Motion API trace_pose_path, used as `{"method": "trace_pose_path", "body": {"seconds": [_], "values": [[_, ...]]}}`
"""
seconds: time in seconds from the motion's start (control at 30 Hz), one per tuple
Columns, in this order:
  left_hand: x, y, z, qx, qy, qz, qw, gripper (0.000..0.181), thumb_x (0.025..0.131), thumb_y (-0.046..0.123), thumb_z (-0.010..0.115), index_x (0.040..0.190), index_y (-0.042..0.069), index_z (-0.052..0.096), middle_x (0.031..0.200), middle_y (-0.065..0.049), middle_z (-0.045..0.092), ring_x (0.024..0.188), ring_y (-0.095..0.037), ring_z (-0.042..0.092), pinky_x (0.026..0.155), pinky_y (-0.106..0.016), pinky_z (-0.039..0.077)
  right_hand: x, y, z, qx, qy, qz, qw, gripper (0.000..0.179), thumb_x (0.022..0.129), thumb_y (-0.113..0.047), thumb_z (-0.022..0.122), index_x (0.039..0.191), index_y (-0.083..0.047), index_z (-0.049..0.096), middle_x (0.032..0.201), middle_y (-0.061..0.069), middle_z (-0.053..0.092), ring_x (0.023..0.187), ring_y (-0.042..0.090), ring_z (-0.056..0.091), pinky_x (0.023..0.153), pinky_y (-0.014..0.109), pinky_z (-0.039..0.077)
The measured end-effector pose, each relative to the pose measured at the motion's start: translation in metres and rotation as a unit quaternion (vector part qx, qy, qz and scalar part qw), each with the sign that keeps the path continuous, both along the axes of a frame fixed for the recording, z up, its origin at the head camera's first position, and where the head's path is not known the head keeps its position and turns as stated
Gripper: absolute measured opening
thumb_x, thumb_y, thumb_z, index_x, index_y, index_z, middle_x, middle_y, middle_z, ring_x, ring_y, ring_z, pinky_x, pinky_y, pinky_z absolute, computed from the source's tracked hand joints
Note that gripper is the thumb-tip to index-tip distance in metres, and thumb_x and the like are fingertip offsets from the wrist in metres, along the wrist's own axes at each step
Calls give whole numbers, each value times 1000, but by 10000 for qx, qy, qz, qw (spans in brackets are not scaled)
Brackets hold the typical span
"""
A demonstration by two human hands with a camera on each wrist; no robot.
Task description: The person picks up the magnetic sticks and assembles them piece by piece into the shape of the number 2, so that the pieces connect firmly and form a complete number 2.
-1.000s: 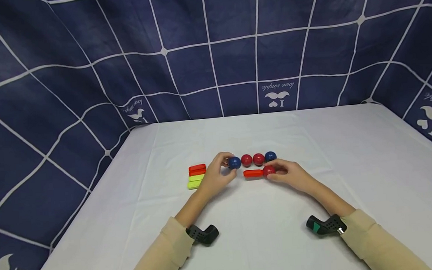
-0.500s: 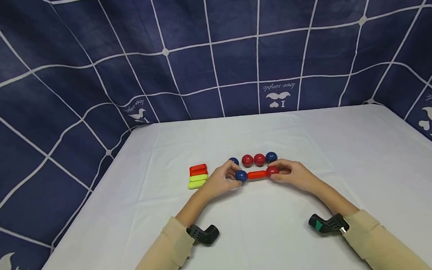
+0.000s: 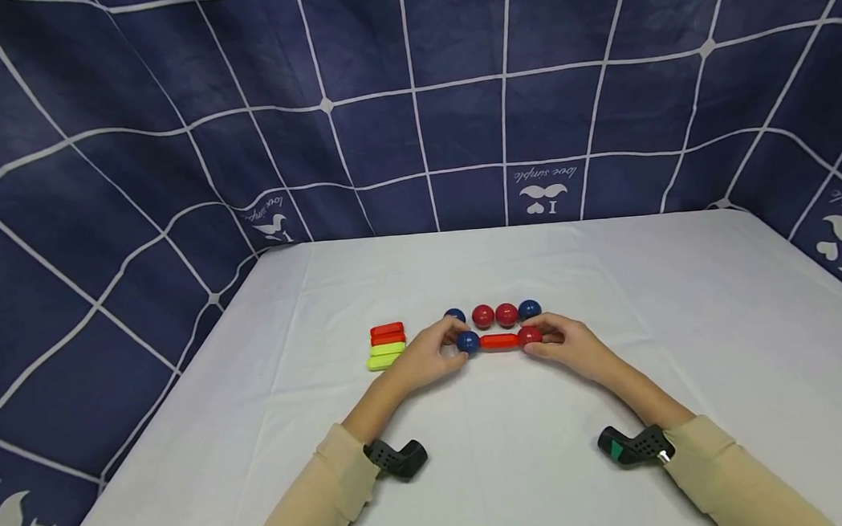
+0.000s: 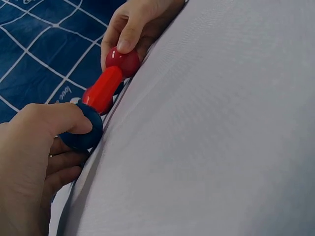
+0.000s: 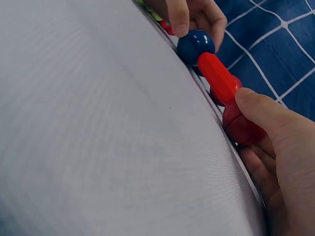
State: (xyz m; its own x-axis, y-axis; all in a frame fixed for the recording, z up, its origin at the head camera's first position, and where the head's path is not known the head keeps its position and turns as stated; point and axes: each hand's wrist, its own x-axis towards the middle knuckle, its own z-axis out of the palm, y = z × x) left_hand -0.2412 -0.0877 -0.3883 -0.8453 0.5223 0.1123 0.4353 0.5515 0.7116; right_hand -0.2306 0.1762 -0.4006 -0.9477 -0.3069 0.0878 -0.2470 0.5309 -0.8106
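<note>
My left hand pinches a blue ball between thumb and fingers. A short red rod runs from that ball to a red ball, which my right hand grips at the other end. In the left wrist view the blue ball sits right against the rod's near end. The right wrist view shows my thumb on the red ball, with the rod's far end at the blue ball. Ball, rod and ball form one straight line, close over the white cloth.
Just behind the hands, two red balls stand side by side, with a blue ball on their right and another blue ball on their left. Red rods and yellow-green rods lie stacked left of my left hand. A navy curtain hangs behind the table.
My left hand has brought its blue ball from the back row forward and right to the red rod's free end. The right hand has stayed nearly in place with the red ball.
</note>
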Motion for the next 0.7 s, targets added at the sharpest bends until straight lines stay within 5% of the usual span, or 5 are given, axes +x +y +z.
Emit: {"method": "trace_pose_path", "body": {"seconds": [0.7], "values": [[1,0,-1,59,-103,150,9998,33,80,21,66,108,15,50,101,-2,58,93,-13,52,86,-29,44,3,-1,2,-83,142,165,9997,47,83,-33,64,124,-11,54,122,15,56,105,26,57,88,36,48]]}}
